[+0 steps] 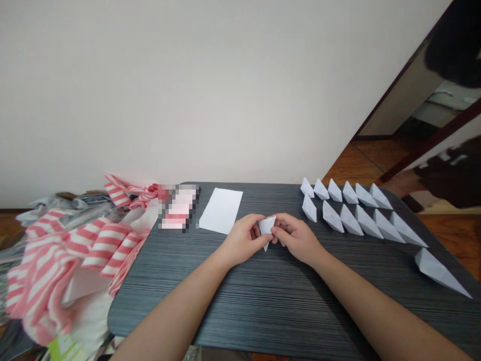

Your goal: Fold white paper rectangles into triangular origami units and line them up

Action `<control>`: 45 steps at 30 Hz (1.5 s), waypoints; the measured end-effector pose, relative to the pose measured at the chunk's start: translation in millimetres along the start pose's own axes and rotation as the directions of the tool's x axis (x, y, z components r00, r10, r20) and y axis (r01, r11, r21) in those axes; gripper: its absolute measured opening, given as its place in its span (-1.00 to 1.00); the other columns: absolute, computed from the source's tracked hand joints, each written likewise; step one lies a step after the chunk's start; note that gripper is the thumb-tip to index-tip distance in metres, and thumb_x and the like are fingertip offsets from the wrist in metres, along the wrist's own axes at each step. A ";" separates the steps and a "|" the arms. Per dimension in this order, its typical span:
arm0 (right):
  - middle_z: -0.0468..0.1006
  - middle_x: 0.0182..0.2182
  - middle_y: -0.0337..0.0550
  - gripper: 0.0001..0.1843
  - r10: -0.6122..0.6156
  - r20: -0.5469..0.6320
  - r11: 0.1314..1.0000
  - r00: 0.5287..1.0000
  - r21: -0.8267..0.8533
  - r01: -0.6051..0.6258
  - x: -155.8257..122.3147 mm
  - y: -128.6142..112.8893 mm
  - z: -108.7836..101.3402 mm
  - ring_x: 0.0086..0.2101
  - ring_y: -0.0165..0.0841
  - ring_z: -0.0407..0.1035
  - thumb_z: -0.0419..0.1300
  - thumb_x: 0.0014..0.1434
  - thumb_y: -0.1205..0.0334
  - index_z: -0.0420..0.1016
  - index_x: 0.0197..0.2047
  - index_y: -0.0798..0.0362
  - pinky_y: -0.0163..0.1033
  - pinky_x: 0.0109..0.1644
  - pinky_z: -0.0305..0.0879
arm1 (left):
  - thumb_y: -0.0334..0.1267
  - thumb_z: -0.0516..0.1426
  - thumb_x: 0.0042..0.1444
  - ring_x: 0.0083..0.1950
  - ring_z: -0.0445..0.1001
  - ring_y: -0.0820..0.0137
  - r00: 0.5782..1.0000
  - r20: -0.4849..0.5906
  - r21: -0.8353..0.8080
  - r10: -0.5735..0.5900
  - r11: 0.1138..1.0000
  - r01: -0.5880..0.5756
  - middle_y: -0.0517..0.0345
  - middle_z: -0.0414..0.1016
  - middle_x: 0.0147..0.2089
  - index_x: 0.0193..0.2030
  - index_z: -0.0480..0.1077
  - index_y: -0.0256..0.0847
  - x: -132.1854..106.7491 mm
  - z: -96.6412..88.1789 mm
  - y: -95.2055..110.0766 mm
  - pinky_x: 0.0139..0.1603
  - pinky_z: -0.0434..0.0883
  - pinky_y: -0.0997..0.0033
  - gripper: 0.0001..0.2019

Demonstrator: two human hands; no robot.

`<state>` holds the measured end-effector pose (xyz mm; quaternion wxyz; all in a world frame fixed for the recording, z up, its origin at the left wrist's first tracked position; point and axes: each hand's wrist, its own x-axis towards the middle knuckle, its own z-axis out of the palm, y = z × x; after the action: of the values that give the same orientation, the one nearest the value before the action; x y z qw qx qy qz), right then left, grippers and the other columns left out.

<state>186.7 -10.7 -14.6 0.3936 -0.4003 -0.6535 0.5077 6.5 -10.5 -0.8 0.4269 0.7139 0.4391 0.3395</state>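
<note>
Folded white paper piece, long axis pointing down toward the wearer, held pinched between the curled fingers of left hand and right hand.

No readable text anywhere, the pink-and-white item pixelated past reading.

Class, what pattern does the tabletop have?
The tabletop has fine dark grey lines, best in the head view.
</note>
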 end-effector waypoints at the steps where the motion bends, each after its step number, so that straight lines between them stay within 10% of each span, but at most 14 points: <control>1: 0.42 -0.44 -0.24 -0.83 -0.007 0.008 1.000 1.000 0.000 0.007 0.0 0.1 0.2 -0.48 -0.44 0.35 0.10 0.18 0.21 0.33 -0.13 0.03 -0.34 -0.47 0.25 | -0.18 0.15 0.03 -0.40 0.31 0.48 1.000 0.007 -0.019 0.002 1.000 -0.002 0.09 0.37 -0.30 -0.04 0.33 -0.25 -0.3 0.6 -0.2 -0.43 0.26 0.50 -0.65; 20: 0.46 -0.35 -0.19 -0.75 -0.121 0.018 0.960 0.992 -0.251 0.122 -2.0 -5.9 2.1 -0.40 -0.40 0.37 0.08 0.17 0.33 0.32 -0.05 0.04 -0.31 -0.33 0.28 | -0.26 0.09 0.10 -0.30 0.34 0.45 0.990 0.033 0.037 0.134 0.990 -0.135 0.05 0.33 -0.19 0.01 0.29 -0.24 -0.9 0.6 3.8 -0.34 0.35 0.47 -0.68; 27: 0.32 -0.62 -0.37 -0.76 -0.122 -0.087 0.864 0.989 -0.499 0.062 -1.7 -5.8 0.6 -0.60 -0.44 0.23 0.02 0.16 0.39 0.27 -0.08 0.04 -0.33 -0.47 0.13 | -0.25 0.11 0.09 -0.31 0.35 0.44 0.992 -0.008 0.042 0.129 0.991 -0.129 0.04 0.35 -0.18 0.08 0.26 -0.23 -1.1 1.9 -1.1 -0.32 0.37 0.44 -0.61; 45: 0.43 -0.51 -0.27 -0.86 -0.086 0.056 0.914 0.995 -0.393 0.102 -0.8 -11.4 0.0 -0.49 -0.42 0.36 -0.03 0.23 0.35 0.32 -0.21 0.04 -0.33 -0.35 0.22 | -0.30 0.11 0.09 -0.22 0.36 0.42 0.986 0.016 0.053 0.168 0.984 -0.169 -0.01 0.33 -0.06 0.16 0.23 -0.19 0.9 0.6 -4.7 -0.26 0.39 0.41 -0.54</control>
<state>185.6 -13.3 -3.5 0.3162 -0.4299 -0.7683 0.3535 5.8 -8.7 -5.2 0.3798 0.7618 0.3836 0.3582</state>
